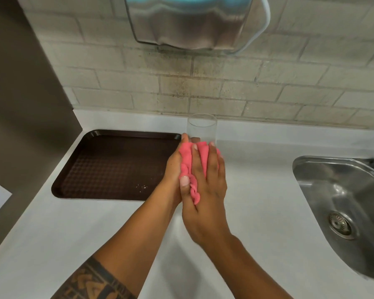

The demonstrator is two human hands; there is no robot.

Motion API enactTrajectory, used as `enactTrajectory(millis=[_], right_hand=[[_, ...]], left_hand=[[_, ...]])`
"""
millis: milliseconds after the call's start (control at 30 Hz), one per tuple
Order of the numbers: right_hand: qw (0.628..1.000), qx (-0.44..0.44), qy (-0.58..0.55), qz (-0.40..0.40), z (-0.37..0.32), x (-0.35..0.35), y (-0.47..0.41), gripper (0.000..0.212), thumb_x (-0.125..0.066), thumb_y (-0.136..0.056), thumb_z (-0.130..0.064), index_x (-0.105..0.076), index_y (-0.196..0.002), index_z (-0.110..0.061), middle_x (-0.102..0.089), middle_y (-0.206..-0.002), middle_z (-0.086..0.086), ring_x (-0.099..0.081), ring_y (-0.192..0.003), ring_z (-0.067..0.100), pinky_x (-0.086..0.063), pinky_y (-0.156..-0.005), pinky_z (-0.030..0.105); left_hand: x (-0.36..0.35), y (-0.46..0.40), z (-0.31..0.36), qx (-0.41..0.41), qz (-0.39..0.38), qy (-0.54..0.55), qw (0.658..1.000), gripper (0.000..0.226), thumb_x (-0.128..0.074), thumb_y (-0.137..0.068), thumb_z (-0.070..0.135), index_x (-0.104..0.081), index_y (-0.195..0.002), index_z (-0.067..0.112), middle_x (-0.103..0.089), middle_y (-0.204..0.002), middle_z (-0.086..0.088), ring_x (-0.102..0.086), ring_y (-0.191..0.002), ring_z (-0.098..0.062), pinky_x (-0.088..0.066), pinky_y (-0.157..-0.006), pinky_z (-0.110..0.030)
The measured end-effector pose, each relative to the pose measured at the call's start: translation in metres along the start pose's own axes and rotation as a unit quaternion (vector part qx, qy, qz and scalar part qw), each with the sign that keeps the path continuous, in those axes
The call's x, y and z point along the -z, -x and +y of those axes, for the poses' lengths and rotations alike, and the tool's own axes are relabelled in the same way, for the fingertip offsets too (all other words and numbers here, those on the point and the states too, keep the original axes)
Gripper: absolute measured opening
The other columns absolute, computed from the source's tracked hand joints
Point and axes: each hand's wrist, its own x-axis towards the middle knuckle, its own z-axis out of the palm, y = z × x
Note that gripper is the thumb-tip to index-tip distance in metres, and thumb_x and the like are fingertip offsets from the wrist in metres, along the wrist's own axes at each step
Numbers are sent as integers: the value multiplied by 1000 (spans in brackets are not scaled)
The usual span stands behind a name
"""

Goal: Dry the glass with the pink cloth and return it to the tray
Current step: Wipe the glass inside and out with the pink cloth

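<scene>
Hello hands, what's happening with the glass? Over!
Both hands wrapped on pink cloth round glass. Tray bare, left of hands. Nothing blocking.

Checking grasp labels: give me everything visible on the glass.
The glass is a clear, straight-walled tumbler, apparently empty, held roughly upright with its open rim on top. Its lower part is wrapped in the pink cloth, which the left hand and right hand press around it from both sides, so the base is hidden. It is held above the white counter, just right of the brown tray, not on it.
</scene>
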Motion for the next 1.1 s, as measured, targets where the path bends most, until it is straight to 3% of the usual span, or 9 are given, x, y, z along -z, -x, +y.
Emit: enactTrajectory(millis=[100,200,333,500,600,733,833,933,1100], right_hand=[[998,16,57,8,-2,10,-31,62,-24,-107,-45,-24,-166,-27,-6,-176,8,-3,-162,29,-12,-130,48],[999,-29,-13,20,2,22,-74,60,-37,-108,-45,-22,-165,-34,-5,-175,3,-19,-159,27,-31,-125,43],[990,-74,-120,-11,10,35,-98,61,-35,-110,-50,-10,-165,-43,-6,-175,-10,-23,-150,2,-27,-95,-3],[979,-84,-183,-19,11,19,-35,64,-28,-109,-56,5,-163,-49,10,-174,-20,-3,-158,-2,-27,-128,40],[996,-8,-90,-14,4,0,2,64,-26,-108,-48,1,-166,-41,17,-174,-17,15,-160,8,-4,-130,44],[1000,7,11,8,-1,4,-13,63,-21,-107,-44,-19,-167,-23,-2,-177,2,7,-163,22,2,-130,40],[996,8,81,22,-3,12,-50,62,-26,-105,-39,-29,-164,-23,-13,-175,9,-3,-162,30,-5,-130,39],[997,-20,66,31,3,21,-87,63,-36,-102,-39,-27,-164,-31,-11,-175,7,-12,-159,33,-18,-127,41],[989,-89,-115,38,17,29,-101,59,-36,-111,-47,-14,-165,-41,-9,-174,-7,-28,-155,21,-42,-117,35]], left_hand=[[1,0,-8,-26,-4,-11,1000,66,-27,-116,21,-80,-77,19,-79,-68,-4,-77,-68,-3,-59,-68,-14],[-7,11,-7,-50,-6,-33,998,45,-35,-112,44,-74,-121,24,-76,-129,-10,-69,-125,-22,-51,-111,-40],[-11,15,-3,-43,-1,-22,999,51,-39,-109,53,-71,-129,20,-62,-141,-30,-65,-121,-43,-46,-109,-64],[-7,5,4,-20,45,-41,998,60,-44,-105,59,-76,-119,10,-78,-118,-25,-74,-114,-38,-60,-98,-53],[-4,-4,6,8,33,-33,999,58,-49,-103,59,-81,-86,14,-82,-72,-8,-81,-67,-19,-63,-61,-29],[3,-10,-5,17,-21,19,999,46,-33,-114,35,-70,-87,25,-76,-62,9,-72,-51,4,-53,-43,-14],[0,-2,-6,-5,-8,-20,1000,58,-30,-114,21,-81,-87,29,-81,-82,12,-76,-79,4,-59,-68,-12],[-14,7,-1,-31,-10,-48,998,42,-36,-112,42,-74,-124,28,-74,-132,-6,-66,-129,-21,-50,-110,-39],[-19,11,-1,-34,15,-71,997,53,-37,-110,54,-69,-134,19,-67,-138,-28,-62,-130,-44,-48,-111,-62]])
